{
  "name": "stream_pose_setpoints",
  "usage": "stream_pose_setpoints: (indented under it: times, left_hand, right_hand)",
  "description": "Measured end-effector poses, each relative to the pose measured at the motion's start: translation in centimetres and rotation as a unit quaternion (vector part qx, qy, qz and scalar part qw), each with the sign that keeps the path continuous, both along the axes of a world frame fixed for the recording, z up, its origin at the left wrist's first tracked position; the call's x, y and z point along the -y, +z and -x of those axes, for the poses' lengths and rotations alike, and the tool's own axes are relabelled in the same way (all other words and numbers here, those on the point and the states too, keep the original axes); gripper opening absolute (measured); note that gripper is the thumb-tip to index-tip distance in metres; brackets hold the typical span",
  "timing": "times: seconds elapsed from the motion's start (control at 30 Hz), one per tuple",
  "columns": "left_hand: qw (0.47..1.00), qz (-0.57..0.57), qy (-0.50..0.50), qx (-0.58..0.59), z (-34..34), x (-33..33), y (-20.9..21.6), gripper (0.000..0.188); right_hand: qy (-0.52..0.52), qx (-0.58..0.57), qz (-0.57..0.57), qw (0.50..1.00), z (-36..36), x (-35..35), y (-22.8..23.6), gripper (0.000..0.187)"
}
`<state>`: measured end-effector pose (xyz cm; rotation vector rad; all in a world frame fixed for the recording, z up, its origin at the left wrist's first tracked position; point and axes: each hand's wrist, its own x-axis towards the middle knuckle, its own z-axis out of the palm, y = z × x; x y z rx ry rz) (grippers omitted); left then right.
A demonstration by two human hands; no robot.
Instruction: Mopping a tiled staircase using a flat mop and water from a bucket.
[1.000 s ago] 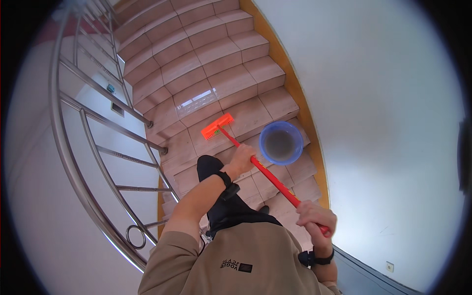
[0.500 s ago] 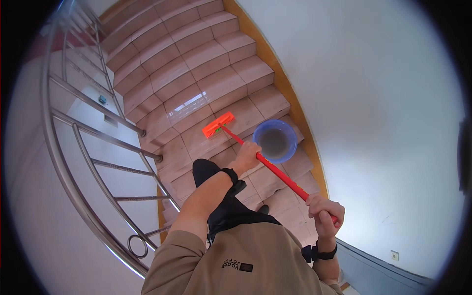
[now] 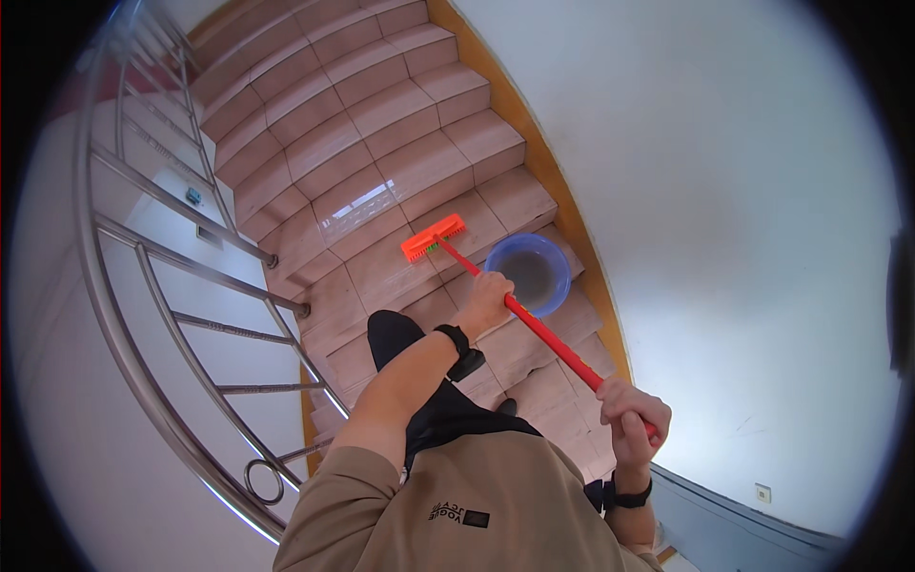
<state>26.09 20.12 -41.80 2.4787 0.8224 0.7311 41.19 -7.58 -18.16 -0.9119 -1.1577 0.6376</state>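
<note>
A long-handled scrub brush (image 3: 562, 351) slants across the steps, its red pole running from my right side up to an orange head (image 3: 434, 237) with green and dark bristles. The head rests on a tiled stair tread. My left hand (image 3: 487, 301) is wrapped round the pole's lower part, close to the bucket. My right hand (image 3: 633, 414) grips the pole near its top end. Just right of the pole's lower part stands a round blue plastic basin (image 3: 560, 250) holding murky grey water.
Pinkish tiled stairs (image 3: 381, 114) climb away ahead, with a wet-looking shine on one step. A metal railing (image 3: 124, 334) curves along the left. The white wall (image 3: 724, 238) with a yellow-brown skirting (image 3: 572, 191) bounds the right. My knee (image 3: 393, 334) is near the steps.
The brush head has shifted slightly to the right along the tread, and my left hand has moved a little right with the pole. Both hands keep their grip.
</note>
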Motion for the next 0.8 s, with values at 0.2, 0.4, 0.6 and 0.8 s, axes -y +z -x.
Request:
stream_pose_setpoints:
  times: [0.2, 0.4, 0.6, 0.8]
  left_hand:
    - [0.999, 0.043, -0.014, 0.019, -2.2, 5.2, 3.6, 0.018]
    - [1.000, 0.026, 0.009, 0.016, -2.0, 2.7, 2.0, 0.019]
    - [1.000, 0.013, 0.011, 0.009, -0.2, -1.2, 0.8, 0.018]
    - [0.998, 0.026, 0.027, 0.059, -0.2, 5.5, 2.9, 0.017]
  right_hand:
    - [-0.015, 0.019, -0.014, 1.000, -0.9, 2.6, 4.6, 0.018]
    - [-0.039, -0.030, 0.027, 0.998, 0.3, 1.7, 2.5, 0.011]
    - [0.014, 0.037, 0.057, 0.998, 1.0, -0.9, 1.1, 0.011]
    - [0.017, -0.005, 0.069, 0.997, 0.5, 3.2, 5.0, 0.009]
